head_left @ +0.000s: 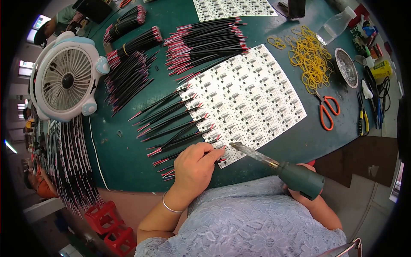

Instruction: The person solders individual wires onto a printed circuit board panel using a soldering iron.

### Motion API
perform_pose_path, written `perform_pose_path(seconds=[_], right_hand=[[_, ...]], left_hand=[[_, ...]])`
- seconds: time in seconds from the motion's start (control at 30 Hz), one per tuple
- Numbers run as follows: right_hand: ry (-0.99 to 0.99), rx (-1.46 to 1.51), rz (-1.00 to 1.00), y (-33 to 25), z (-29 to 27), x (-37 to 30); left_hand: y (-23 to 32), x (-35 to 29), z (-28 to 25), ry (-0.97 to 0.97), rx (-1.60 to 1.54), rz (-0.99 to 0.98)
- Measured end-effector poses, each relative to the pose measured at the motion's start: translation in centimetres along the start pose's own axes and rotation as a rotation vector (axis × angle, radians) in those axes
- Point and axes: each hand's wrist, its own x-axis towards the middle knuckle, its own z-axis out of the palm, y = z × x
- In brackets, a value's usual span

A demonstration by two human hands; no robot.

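My left hand (193, 168), with a silver bangle at its wrist, rests at the near left edge of a white sheet of circuit boards (267, 92). Its thumb and fingers are pinched on a black-sheathed wire lead, whose red tips show past them. In my right hand (299, 196) is a soldering iron (301, 178) with a dark green handle. The iron's metal tip points left, just over the sheet and close to my left fingertips. Several black leads (169, 112) with red ends lie along the sheet's left edge, their inner ends on the boards.
Stacked leads (205, 45) and tied bundles (126, 21) lie behind on the green table (115, 158). A fan (67, 81) stands left. To the right are yellow rubber bands (308, 55), a metal bowl (346, 68), orange-handled scissors (329, 112), pliers (363, 118) and a clear bottle (335, 26).
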Motion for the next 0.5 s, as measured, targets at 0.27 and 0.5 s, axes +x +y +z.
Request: perform_pose_path(seconds=[0.27, 0.5], right_hand=[[-0.086, 0.156, 0.011, 0.3, -0.2, -0.5], [-0.047, 0.077, 0.04, -0.2, 0.0, -0.4]], left_hand=[[-0.1, 0.1, -0.1, -0.018, -0.004, -0.01], [-0.6, 0.2, -0.2, -0.043, -0.065, -0.03]])
